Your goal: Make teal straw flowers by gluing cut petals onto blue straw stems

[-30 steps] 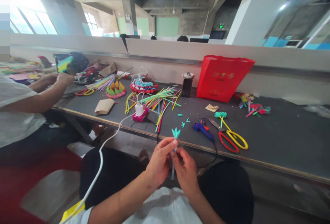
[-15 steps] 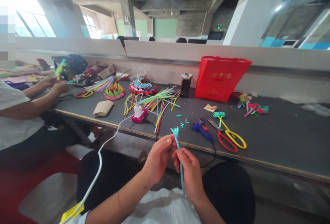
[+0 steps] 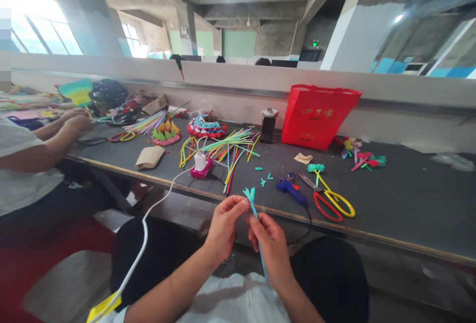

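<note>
turquoise flower: tipped toward left hand since a second ago
left hand: fingertips together, contact unclear
right hand: pinching stem
beyond right hand: glue gun

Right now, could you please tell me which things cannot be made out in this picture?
In the head view:
Part of the blue stem: hidden by the right hand.
Whether the left hand touches the stem: too small to tell.
Inside of the red bag: hidden by its front; its gold lettering, too blurred to read.
People beyond the partition: hidden by it below their heads.
Co-worker: cut off by the left edge.
</note>
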The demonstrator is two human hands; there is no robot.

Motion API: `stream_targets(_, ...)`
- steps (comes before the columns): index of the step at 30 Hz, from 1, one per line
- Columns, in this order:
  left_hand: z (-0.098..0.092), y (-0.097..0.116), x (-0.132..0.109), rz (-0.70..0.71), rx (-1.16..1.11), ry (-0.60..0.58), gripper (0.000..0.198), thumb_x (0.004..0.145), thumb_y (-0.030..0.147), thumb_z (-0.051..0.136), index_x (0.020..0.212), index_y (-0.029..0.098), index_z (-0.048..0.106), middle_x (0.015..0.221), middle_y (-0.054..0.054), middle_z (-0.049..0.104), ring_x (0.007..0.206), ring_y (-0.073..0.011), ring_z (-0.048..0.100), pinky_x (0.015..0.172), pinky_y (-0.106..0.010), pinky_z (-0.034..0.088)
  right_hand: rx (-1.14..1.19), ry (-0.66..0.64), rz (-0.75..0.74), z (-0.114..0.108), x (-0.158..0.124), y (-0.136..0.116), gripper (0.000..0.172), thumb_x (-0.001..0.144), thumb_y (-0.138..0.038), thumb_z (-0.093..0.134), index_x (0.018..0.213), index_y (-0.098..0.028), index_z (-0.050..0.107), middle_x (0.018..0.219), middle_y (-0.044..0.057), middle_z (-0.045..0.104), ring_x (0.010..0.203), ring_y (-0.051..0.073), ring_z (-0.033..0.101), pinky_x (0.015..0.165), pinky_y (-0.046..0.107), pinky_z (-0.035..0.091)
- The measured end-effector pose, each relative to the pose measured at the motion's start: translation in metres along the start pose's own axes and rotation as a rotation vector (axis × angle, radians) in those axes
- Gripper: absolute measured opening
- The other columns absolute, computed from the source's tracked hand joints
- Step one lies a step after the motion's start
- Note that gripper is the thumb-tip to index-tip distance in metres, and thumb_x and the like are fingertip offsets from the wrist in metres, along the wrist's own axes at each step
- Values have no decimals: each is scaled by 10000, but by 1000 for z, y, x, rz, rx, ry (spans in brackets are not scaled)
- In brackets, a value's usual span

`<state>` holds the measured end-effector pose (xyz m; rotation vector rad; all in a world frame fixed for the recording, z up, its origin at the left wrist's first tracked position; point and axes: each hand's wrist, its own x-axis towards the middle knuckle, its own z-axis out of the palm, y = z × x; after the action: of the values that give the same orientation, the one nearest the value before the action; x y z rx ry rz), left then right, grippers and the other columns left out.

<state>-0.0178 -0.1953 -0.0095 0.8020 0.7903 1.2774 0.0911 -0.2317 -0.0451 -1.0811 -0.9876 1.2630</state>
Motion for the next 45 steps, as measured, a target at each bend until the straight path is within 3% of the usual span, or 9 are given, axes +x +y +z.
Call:
stream_targets(5, -4, -2, 0, 5, 15, 3, 146, 737, 263, 746, 711, 152, 655, 659, 17, 567, 627, -98, 481, 623, -216, 390, 33, 15, -20, 4, 0, -2, 347, 871, -509, 588, 773, -176, 610, 552, -52, 478, 472, 68, 374, 430, 202, 279)
stream_targets(10, -13, -7, -3, 12, 84, 36, 173, 747, 297, 737, 712, 146, 661, 699, 1, 575, 671, -107, 472, 670, -221, 384, 218, 96, -1, 6, 1, -9, 348, 855, -496, 602, 774, -161, 649, 482, -61, 443, 439, 62, 350, 418, 198, 257)
stream_targets(19, -32, -18, 4, 14, 181, 168, 344, 816, 424, 646, 607, 164, 563, 606, 31, 439, 592, -103, 367, 585, -228, 325, 383, 55, 72, 2, 13, -4, 298, 817, -446, 656, 768, -153, 678, 480, -54, 471, 419, 52, 350, 401, 190, 254)
stream_targets(23, -30, -16, 4, 66, 176, 142, 141, 725, 282, 742, 783, 183, 661, 756, 17, 557, 727, -116, 478, 697, -219, 371, 378, 53, 65, 2, 15, -3, 299, 799, -448, 666, 749, -154, 678, 472, -55, 468, 410, 51, 348, 396, 190, 253)
stream_targets(26, -25, -13, 5, 33, 127, 112, 287, 694, 228, 747, 979, 211, 708, 846, 4, 605, 768, -121, 516, 749, -234, 388, 374, 59, 79, 2, 15, -3, 310, 784, -458, 672, 731, -153, 675, 464, -52, 472, 408, 52, 352, 399, 191, 252)
stream_targets(30, -18, -5, 9, -4, 113, 42, 334, 741, 319, 722, 1045, 179, 734, 895, -43, 646, 754, -130, 538, 773, -264, 406, 369, 58, 91, 1, 15, 0, 309, 787, -461, 663, 738, -156, 668, 478, -50, 483, 417, 56, 362, 403, 194, 242)
stream_targets(37, -5, -4, 14, 7, 115, -28, 356, 761, 418, 718, 1004, 158, 738, 889, -65, 665, 768, -149, 565, 788, -288, 438, 338, 33, 62, 2, 18, 2, 323, 814, -475, 620, 736, -163, 650, 451, -55, 460, 416, 71, 345, 413, 207, 253)
stream_targets(41, -1, -8, 15, 57, 228, 22, 285, 732, 432, 744, 807, 160, 700, 676, 3, 577, 643, -119, 500, 653, -242, 414, 302, 22, 47, 1, 18, 2, 314, 844, -468, 590, 765, -169, 643, 469, -53, 466, 430, 80, 353, 421, 209, 259)
stream_targets(45, -3, -14, 16, 92, 280, 69, 270, 714, 404, 750, 676, 163, 637, 632, 27, 526, 606, -102, 437, 599, -215, 356, 252, 39, 21, -2, 19, 4, 321, 857, -473, 575, 764, -172, 634, 478, -61, 444, 433, 81, 341, 425, 210, 265)
